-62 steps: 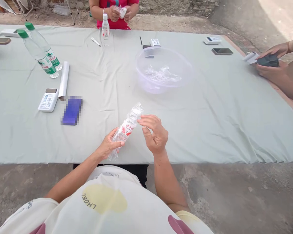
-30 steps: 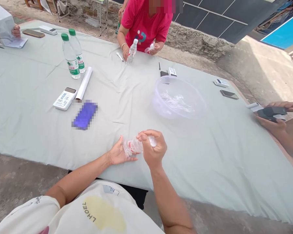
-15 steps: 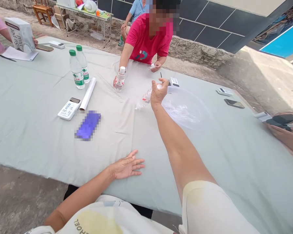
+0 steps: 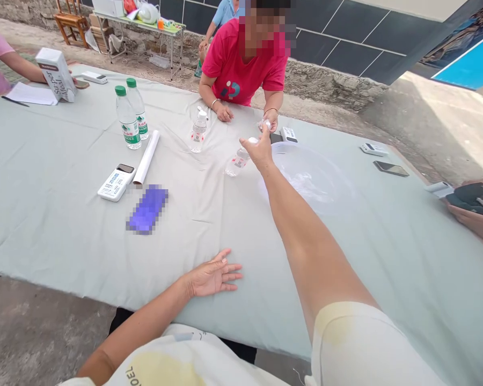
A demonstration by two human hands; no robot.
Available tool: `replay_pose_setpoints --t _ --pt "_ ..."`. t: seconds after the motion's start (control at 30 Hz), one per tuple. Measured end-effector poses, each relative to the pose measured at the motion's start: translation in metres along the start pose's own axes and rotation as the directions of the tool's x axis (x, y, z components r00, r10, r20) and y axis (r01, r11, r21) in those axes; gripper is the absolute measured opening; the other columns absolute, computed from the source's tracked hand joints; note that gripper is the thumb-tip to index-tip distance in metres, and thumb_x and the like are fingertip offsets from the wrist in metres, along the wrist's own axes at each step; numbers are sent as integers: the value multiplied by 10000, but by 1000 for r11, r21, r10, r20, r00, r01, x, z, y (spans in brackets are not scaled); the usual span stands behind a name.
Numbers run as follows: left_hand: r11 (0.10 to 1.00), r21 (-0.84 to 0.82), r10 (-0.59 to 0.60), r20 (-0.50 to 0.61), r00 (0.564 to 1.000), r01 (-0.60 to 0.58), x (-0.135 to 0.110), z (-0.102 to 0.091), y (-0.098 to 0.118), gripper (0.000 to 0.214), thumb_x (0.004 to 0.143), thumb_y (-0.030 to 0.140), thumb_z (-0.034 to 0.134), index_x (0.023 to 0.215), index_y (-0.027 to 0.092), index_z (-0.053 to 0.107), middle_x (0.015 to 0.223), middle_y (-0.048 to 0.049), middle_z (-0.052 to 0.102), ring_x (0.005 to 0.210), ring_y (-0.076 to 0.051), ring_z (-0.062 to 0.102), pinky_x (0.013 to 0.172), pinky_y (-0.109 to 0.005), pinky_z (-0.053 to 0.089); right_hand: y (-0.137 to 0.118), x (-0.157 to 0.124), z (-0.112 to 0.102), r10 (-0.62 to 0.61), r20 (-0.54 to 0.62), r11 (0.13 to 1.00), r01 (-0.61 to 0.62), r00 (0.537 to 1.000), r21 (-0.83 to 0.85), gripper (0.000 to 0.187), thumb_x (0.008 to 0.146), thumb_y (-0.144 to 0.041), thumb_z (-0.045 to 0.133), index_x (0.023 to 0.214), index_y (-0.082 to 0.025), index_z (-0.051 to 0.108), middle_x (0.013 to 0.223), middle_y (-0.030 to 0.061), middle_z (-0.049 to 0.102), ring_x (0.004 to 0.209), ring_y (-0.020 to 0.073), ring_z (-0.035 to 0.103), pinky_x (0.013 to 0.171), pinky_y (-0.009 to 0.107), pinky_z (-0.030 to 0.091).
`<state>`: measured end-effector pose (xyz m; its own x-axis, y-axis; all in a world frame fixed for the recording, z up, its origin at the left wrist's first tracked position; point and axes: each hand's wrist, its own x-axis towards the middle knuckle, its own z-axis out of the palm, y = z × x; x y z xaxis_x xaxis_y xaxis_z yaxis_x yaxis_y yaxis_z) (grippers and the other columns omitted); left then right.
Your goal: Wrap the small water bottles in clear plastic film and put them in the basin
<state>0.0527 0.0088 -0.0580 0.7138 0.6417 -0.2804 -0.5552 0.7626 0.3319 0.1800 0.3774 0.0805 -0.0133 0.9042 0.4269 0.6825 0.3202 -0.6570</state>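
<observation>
My left hand (image 4: 214, 276) lies palm up near the table's front edge, fingers spread, holding nothing. Far out over the table, my right hand (image 4: 258, 150) has its thumb and forefinger apart. Its forefinger reaches the hand (image 4: 271, 119) of the person opposite, who holds a small crumpled clear plastic piece (image 4: 263, 124). A small clear water bottle (image 4: 237, 162), tilted in view, is just left of my right hand, its white cap beside my thumb. My other fingers are partly hidden. A second small bottle (image 4: 198, 134) stands farther left, a scrap of plastic at its cap.
Two green-capped bottles (image 4: 129, 126), a white roll (image 4: 147, 158), a white device (image 4: 116, 182) and a blurred blue item (image 4: 147, 209) lie to the left. A translucent round tray (image 4: 338, 185) with crumpled film is right. People sit around the table (image 4: 145, 273).
The person opposite has let go of the farther small bottle and drawn that hand back. My right hand has opened away from the nearer bottle, which is less tilted. The box at left has moved right.
</observation>
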Motion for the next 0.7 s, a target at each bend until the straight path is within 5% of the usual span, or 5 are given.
replay_pose_setpoints --t 0.13,0.33,0.47,0.6,0.7 --pt "1000 6 7 -6 1000 -7 -1 0 0 907 885 413 694 1578 379 111 1595 -159 340 1401 -263 460 1136 -485 293 -22 -61 -28 -75 -72 989 83 995 120 544 889 -449 501 1372 -203 450 1144 115 646 1060 229 627 975 413 469" --pt "999 47 16 -39 999 -14 -6 9 3 914 893 411 687 1589 330 100 1599 -181 334 1396 -266 475 1155 -479 299 13 -202 -67 127 289 989 -144 949 37 333 842 -426 507 1040 -215 672 652 -17 581 664 174 584 708 307 465" --pt "994 111 22 -53 998 -16 -11 12 2 712 905 409 667 1515 200 366 1521 -202 456 1407 -273 464 1181 -471 289 69 -258 -88 391 69 899 -365 918 -240 354 847 -361 410 983 -181 683 569 -15 523 578 177 502 631 295 388" --pt "955 295 -6 -7 1000 8 -16 27 1 496 906 428 660 1325 168 606 1467 -181 534 1403 -284 470 1195 -473 287 92 -282 -90 395 -32 863 -383 918 -329 322 832 -292 404 955 -164 672 700 43 606 672 191 513 659 297 329" --pt "880 474 -85 182 980 -12 -21 59 10 481 913 460 643 1312 191 632 1427 -176 576 1331 -306 547 1151 -505 354 93 -287 -84 368 -25 864 -352 929 -359 285 845 -288 433 957 -182 674 746 46 623 716 188 521 659 286 307"
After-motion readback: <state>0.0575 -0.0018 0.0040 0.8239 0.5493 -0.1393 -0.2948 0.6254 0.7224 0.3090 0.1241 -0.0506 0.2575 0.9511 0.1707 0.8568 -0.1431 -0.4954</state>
